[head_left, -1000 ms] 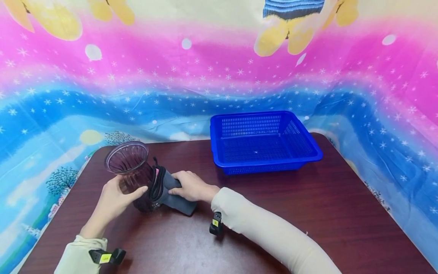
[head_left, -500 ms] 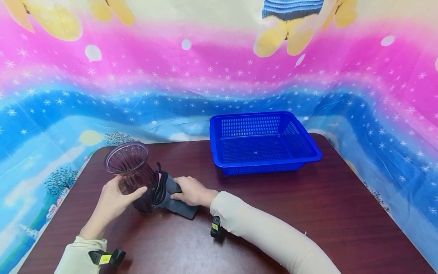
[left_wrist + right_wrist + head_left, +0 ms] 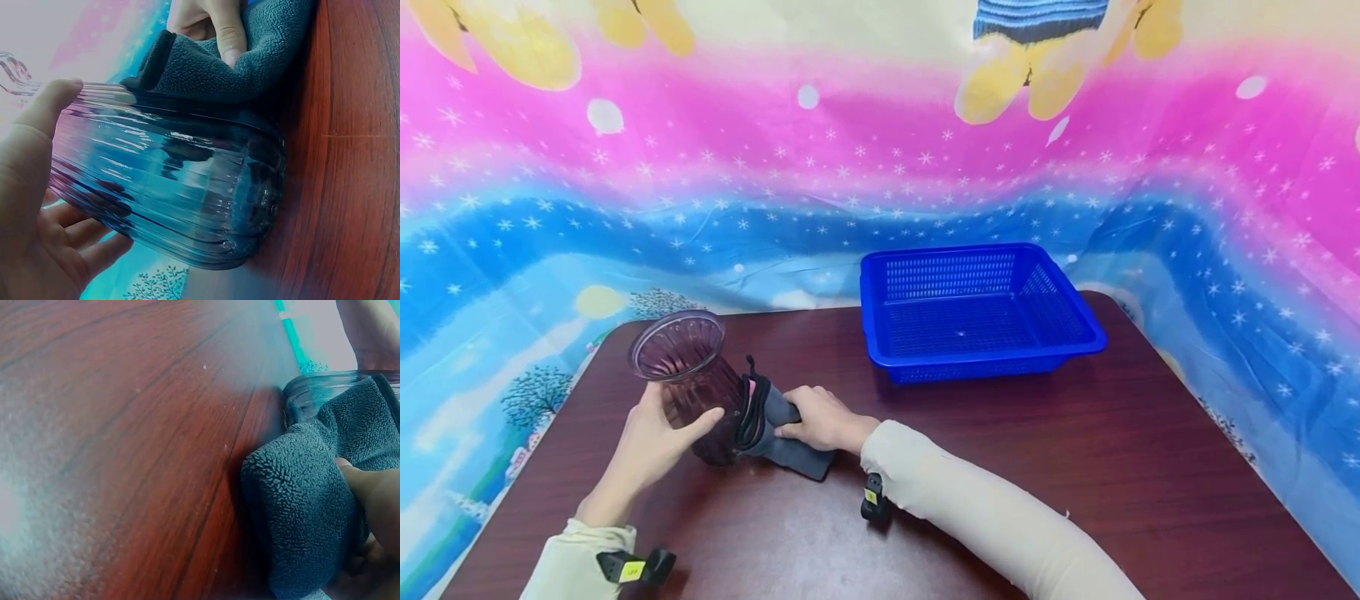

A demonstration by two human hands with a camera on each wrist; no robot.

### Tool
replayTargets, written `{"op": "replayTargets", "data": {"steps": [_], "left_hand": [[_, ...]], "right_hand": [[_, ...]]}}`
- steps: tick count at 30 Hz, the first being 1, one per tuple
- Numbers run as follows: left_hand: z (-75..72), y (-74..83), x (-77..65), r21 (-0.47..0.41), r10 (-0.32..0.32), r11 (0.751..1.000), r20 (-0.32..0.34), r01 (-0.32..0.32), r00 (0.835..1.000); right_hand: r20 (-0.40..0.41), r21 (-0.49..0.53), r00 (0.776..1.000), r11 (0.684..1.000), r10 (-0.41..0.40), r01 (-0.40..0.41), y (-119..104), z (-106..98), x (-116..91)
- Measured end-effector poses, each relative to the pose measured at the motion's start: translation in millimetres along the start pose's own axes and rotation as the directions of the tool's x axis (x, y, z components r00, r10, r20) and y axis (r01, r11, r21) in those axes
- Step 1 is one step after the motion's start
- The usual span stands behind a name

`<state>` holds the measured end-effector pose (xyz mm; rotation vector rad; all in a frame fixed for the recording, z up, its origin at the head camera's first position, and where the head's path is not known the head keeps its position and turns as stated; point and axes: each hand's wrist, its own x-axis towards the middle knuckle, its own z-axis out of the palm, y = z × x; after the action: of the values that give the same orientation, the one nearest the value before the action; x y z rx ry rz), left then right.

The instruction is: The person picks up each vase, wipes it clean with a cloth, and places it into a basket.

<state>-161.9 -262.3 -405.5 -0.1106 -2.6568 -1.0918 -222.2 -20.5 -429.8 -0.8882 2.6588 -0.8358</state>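
Observation:
A purple-tinted ribbed glass vase (image 3: pixel 703 392) with a flared rim stands at the left of the table. My left hand (image 3: pixel 658 429) holds it from the left, thumb on the near side and fingers around the far side, as the left wrist view shows. My right hand (image 3: pixel 823 419) grips a folded dark grey towel (image 3: pixel 790 454), thumb on top of the cloth. In the left wrist view the towel (image 3: pixel 206 72) lies against the vase's side (image 3: pixel 169 175). The right wrist view shows its fluffy pile (image 3: pixel 300 494) close beside the vase base (image 3: pixel 306 397).
A blue perforated plastic basket (image 3: pixel 985 367) sits at the back right of the dark red-brown wooden table (image 3: pixel 1000 467). Behind the table hangs a printed pink and blue cloth (image 3: pixel 820 183). Each sleeve carries a small black wrist camera (image 3: pixel 874 498).
My right hand and the towel have shifted slightly right and toward the near edge, then stayed nearly still. The vase and my left hand have hardly moved.

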Motion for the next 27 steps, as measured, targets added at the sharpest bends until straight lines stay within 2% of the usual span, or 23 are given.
{"op": "replayTargets", "data": {"steps": [9, 27], "left_hand": [[-1.2, 3.7, 0.4, 0.044, -0.006, 0.999, -0.003, 0.006, 1.0], [-0.1, 1.4, 0.9, -0.011, 0.013, 1.0, -0.009, -0.013, 1.0]], "right_hand": [[-0.01, 0.005, 1.0, 1.0, -0.007, 0.007, 2.3, 0.9, -0.5], [-0.012, 0.022, 1.0, 1.0, -0.017, 0.017, 3.3, 0.3, -0.4]]}}
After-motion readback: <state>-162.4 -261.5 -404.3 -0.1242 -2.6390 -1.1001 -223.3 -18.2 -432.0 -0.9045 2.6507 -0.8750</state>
